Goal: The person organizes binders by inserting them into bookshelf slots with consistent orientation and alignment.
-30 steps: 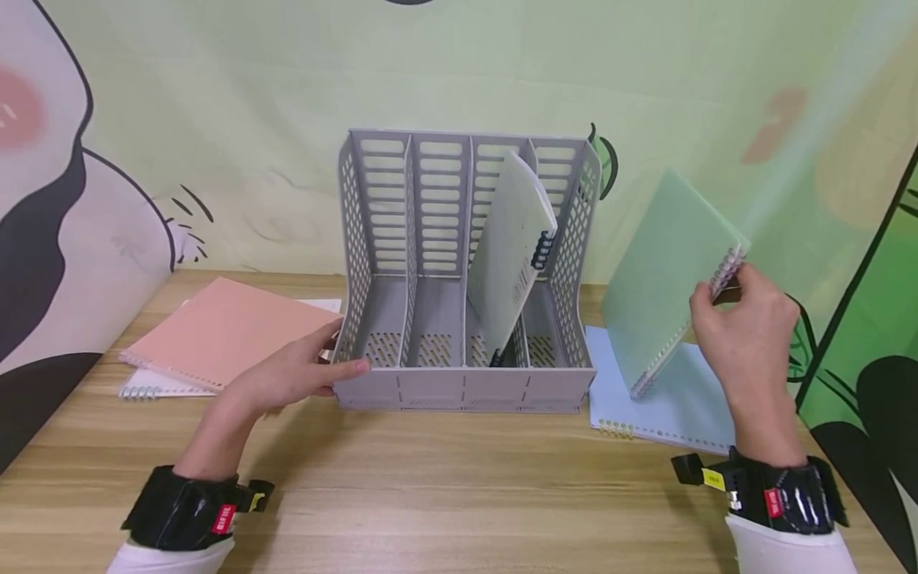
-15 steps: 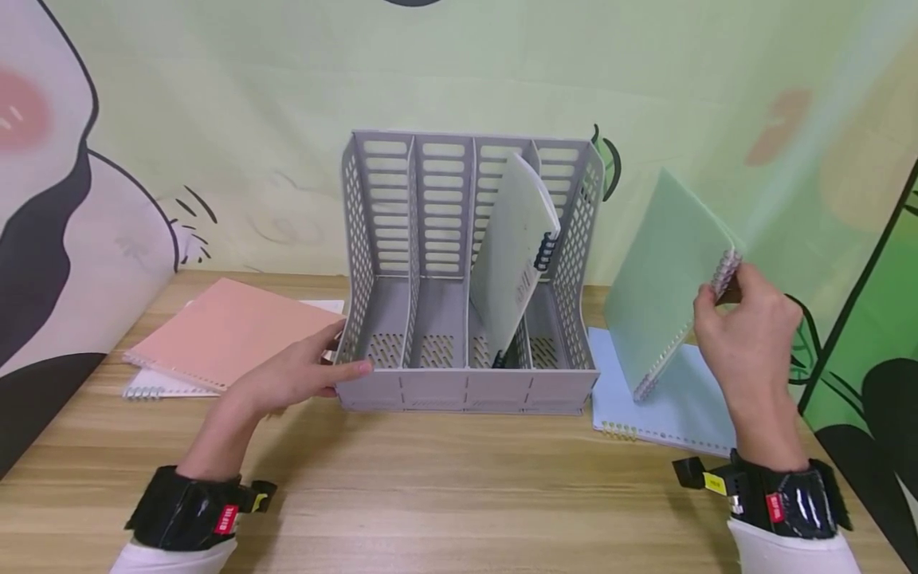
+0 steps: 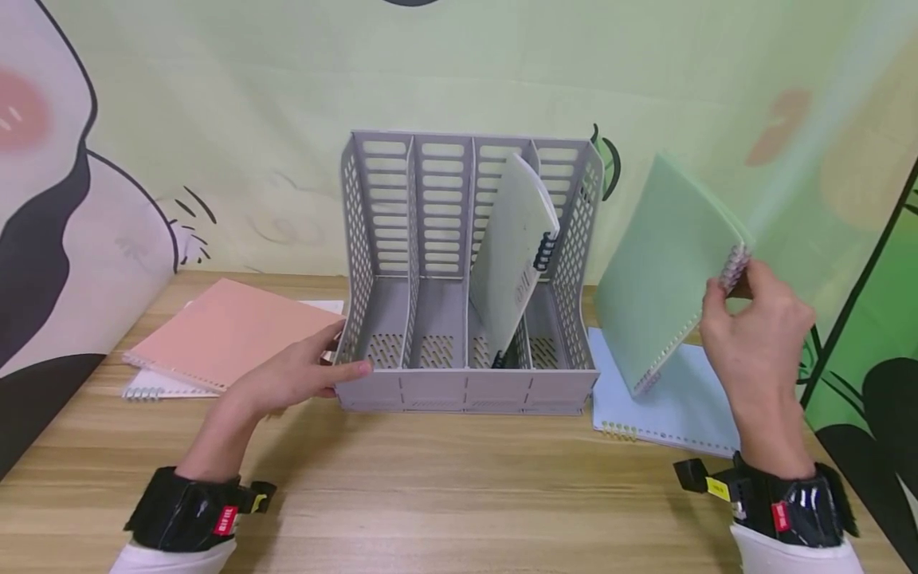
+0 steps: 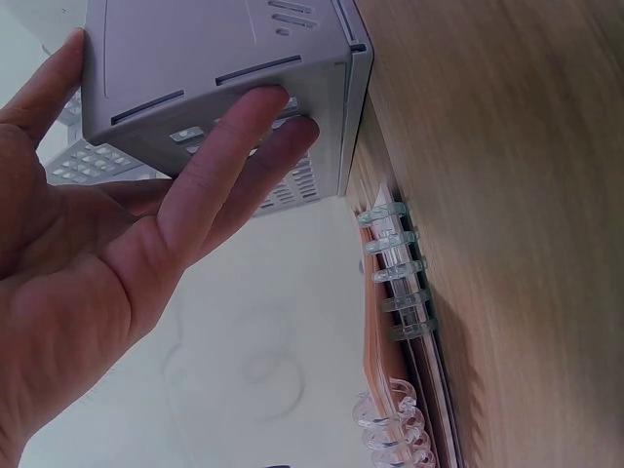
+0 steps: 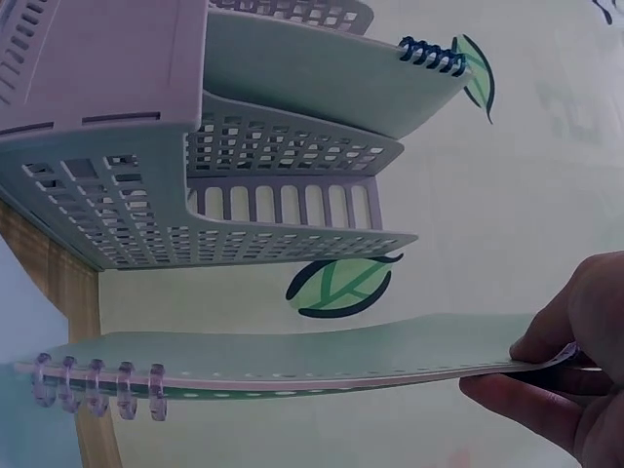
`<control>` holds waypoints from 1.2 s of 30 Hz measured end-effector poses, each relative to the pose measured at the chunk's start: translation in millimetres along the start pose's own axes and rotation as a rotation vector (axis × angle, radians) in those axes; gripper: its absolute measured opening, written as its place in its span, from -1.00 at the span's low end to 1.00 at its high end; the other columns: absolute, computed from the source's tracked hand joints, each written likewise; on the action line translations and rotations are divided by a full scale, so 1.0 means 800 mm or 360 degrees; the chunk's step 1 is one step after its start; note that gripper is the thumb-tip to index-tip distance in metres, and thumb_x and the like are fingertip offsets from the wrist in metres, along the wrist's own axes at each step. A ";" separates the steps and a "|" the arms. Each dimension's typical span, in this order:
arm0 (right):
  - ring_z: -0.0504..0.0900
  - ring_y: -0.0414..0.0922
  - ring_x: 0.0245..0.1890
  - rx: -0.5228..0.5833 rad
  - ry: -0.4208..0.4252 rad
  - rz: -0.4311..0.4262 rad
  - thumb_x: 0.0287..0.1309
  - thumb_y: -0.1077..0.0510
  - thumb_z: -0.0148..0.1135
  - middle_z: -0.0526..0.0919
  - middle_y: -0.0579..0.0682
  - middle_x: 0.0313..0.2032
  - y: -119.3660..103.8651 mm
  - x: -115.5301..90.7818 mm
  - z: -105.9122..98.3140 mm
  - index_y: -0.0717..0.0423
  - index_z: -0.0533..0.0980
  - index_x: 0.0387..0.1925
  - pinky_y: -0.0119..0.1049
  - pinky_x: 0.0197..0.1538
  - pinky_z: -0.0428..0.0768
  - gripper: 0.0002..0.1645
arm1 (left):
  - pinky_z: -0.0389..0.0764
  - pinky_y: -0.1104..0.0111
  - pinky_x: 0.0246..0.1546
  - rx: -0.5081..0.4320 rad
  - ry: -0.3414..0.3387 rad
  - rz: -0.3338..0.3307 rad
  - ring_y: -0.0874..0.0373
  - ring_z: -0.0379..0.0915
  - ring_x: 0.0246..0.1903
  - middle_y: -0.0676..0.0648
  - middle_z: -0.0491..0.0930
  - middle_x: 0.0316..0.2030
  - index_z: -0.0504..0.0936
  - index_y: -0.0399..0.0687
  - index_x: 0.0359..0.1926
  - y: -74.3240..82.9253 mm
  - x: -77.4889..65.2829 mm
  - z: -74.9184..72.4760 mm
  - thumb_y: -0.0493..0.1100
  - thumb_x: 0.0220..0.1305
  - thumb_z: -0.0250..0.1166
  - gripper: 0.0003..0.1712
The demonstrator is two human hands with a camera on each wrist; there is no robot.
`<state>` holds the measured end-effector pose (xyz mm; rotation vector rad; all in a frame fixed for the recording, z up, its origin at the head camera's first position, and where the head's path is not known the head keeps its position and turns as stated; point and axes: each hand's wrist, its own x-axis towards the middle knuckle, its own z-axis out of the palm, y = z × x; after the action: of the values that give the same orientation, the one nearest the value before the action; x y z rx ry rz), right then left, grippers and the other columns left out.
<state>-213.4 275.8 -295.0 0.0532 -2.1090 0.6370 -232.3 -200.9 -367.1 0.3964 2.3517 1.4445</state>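
Observation:
A grey four-slot file rack point(image 3: 466, 391) stands mid-table. My left hand point(image 3: 290, 379) rests at its front left corner, thumb over the front rim. In the left wrist view the straight fingers point(image 4: 222, 156) lie along the rack's outer side wall. To the right, my right hand point(image 3: 756, 339) pinches a pale green spiral notebook point(image 3: 667, 271) by the upper end of its clear coil binding. The notebook stands tilted on edge, its lower corner over a blue spiral notebook point(image 3: 674, 418). The right wrist view shows thumb and fingers on either side of its edge.
A pale notebook with black rings point(image 3: 512, 255) leans inside the rack, third slot from the left. On the left lie a pink spiral notebook point(image 3: 233, 327) and, under it, a white one point(image 3: 168, 384). A printed cloth point(image 3: 459, 72) hangs behind the wooden table point(image 3: 459, 494).
My right hand has shifted slightly right, and the green notebook's upper part has risen a little, showing more of its cover. My left hand stays at the rack's corner.

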 end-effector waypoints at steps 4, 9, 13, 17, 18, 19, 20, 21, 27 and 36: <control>0.67 0.22 -0.27 0.0015 0.0043 -0.0034 0.21 0.37 0.23 0.67 0.24 -0.26 -0.004 0.000 -0.003 0.45 0.59 -0.17 -0.82 -0.25 0.20 -0.81 | 0.60 0.22 -0.11 -0.0008 -0.0007 0.0016 -0.16 0.42 0.13 -0.35 0.17 0.32 -0.14 -0.05 0.56 0.001 -0.001 0.000 0.03 0.37 0.28 -0.01; 0.67 0.24 -0.28 0.0043 0.0087 -0.0064 0.20 0.38 0.24 0.67 0.25 -0.27 -0.009 0.000 -0.006 0.47 0.58 -0.18 -0.82 -0.23 0.21 -0.81 | 0.60 0.23 -0.10 -0.0015 -0.0006 0.0008 -0.17 0.40 0.15 -0.34 0.14 0.33 -0.16 -0.05 0.56 0.002 -0.001 0.000 0.01 0.38 0.27 -0.01; 0.67 0.23 -0.29 0.0042 0.0094 -0.0047 0.21 0.36 0.23 0.67 0.24 -0.27 -0.014 -0.001 -0.011 0.46 0.58 -0.19 -0.81 -0.23 0.22 -0.81 | 0.60 0.23 -0.10 -0.0003 0.0001 0.0005 -0.17 0.40 0.15 -0.33 0.14 0.34 -0.15 -0.05 0.56 0.002 -0.001 0.000 0.00 0.38 0.27 -0.02; 0.68 0.20 -0.31 0.0017 0.0105 -0.0031 0.24 0.31 0.21 0.68 0.21 -0.26 -0.020 -0.002 -0.016 0.43 0.58 -0.19 -0.81 -0.24 0.24 -0.80 | 0.60 0.22 -0.11 0.0005 0.0001 0.0005 -0.17 0.41 0.14 -0.34 0.15 0.33 -0.14 -0.04 0.56 0.002 -0.001 0.000 0.03 0.36 0.29 -0.01; 0.68 0.19 -0.32 0.0009 0.0113 -0.0030 0.24 0.30 0.20 0.68 0.20 -0.26 -0.021 -0.002 -0.017 0.42 0.58 -0.19 -0.81 -0.24 0.25 -0.79 | 0.60 0.22 -0.11 0.0002 0.0000 0.0004 -0.17 0.41 0.14 -0.34 0.15 0.33 -0.14 -0.03 0.56 0.002 -0.001 0.000 0.04 0.36 0.29 0.00; 0.68 0.19 -0.32 0.0004 0.0124 -0.0029 0.25 0.29 0.20 0.68 0.20 -0.26 -0.023 -0.001 -0.019 0.41 0.59 -0.17 -0.80 -0.24 0.26 -0.78 | 0.60 0.22 -0.11 0.0002 0.0000 0.0004 -0.17 0.41 0.14 -0.33 0.15 0.33 -0.14 -0.03 0.56 0.002 -0.001 0.000 0.04 0.36 0.29 0.00; 0.68 0.21 -0.32 0.0006 0.0139 -0.0032 0.24 0.29 0.20 0.68 0.21 -0.26 -0.024 -0.001 -0.020 0.42 0.59 -0.17 -0.81 -0.22 0.26 -0.78 | 0.60 0.22 -0.11 -0.0001 -0.0002 0.0003 -0.17 0.41 0.14 -0.33 0.15 0.33 -0.14 -0.03 0.56 0.002 -0.001 0.000 0.05 0.36 0.29 0.00; 0.69 0.21 -0.32 -0.0001 0.0147 -0.0038 0.25 0.29 0.20 0.68 0.21 -0.24 -0.025 -0.001 -0.021 0.42 0.59 -0.15 -0.81 -0.20 0.27 -0.77 | 0.60 0.22 -0.11 0.0000 -0.0002 0.0003 -0.17 0.41 0.14 -0.33 0.15 0.33 -0.14 -0.04 0.56 0.002 -0.001 0.000 0.05 0.35 0.29 0.00; 0.73 -0.11 -0.27 -0.0010 0.0208 -0.0077 0.26 0.27 0.18 0.68 0.22 -0.23 -0.031 -0.002 -0.029 0.42 0.59 -0.14 -0.81 -0.17 0.28 -0.74 | 0.60 0.22 -0.11 -0.0010 -0.0001 0.0006 -0.16 0.42 0.13 -0.33 0.16 0.33 -0.13 -0.04 0.56 0.001 -0.001 0.000 0.00 0.38 0.28 -0.03; 0.71 0.15 -0.25 -0.0011 0.0266 -0.0118 0.26 0.26 0.20 0.68 0.15 -0.17 -0.042 -0.005 -0.040 0.38 0.59 -0.09 -0.82 -0.18 0.32 -0.73 | 0.60 0.23 -0.11 -0.0001 0.0000 0.0011 -0.16 0.42 0.13 -0.34 0.16 0.32 -0.12 -0.04 0.56 0.002 -0.001 0.000 -0.01 0.39 0.27 -0.05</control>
<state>-177.7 260.8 -269.4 0.0717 -1.9386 0.5699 -231.3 -200.8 -365.4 0.4043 2.3522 1.4484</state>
